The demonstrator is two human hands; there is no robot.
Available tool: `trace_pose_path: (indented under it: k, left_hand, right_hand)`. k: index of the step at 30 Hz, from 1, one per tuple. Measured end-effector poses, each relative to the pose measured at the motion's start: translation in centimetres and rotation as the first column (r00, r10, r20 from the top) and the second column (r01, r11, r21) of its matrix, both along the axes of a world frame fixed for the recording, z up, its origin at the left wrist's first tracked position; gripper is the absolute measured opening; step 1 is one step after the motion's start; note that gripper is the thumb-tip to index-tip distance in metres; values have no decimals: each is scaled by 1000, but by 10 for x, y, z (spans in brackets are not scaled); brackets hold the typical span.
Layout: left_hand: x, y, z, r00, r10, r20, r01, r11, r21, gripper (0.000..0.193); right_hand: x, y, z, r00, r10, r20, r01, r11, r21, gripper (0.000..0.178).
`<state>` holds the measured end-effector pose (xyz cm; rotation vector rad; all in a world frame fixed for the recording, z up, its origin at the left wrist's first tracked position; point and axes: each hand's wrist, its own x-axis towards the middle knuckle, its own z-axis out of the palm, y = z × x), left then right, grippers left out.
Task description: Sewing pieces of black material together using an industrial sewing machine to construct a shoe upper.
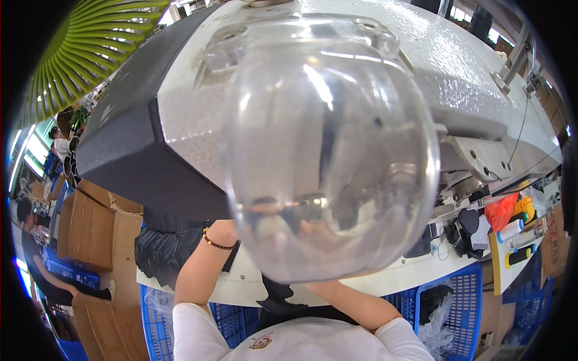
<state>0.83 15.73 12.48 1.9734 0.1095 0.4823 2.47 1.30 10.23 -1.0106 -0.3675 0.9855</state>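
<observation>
A clear, rounded plastic guard (334, 138) on a large white industrial sewing machine (198, 120) fills the middle of the view. My left hand (225, 230), with a beaded bracelet at its wrist, reaches behind the guard, so its fingers are hidden. Bent inward from the right, my right forearm (355, 301) also runs behind it; that hand cannot be made out. Between my arms a dark piece of cloth (280, 295) hangs over the front edge of the white worktable (241, 286). A pile of black pleated cloth (162, 246) lies beside my left forearm.
Blue plastic crates (466, 301) stand below the table. Cardboard boxes (84, 228) are at the left, near a seated person (42, 265). A green fan (90, 48) is at the upper left. Thread spools (519, 257) and an orange-red bag (501, 210) lie at the right.
</observation>
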Motion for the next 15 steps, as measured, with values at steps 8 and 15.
trace_pose_path:
  k: [8, 15]
  left_hand:
    - [2, 1, 21, 999, -41, -27, 37, 990, -139, 21]
    - [4, -4, 33, 996, -68, -54, 51, 964, -260, 21]
  right_hand:
    - [6, 5, 4, 998, -44, 37, 43, 999, 28, 21]
    - [12, 6, -1, 998, -32, 47, 27, 993, 114, 17]
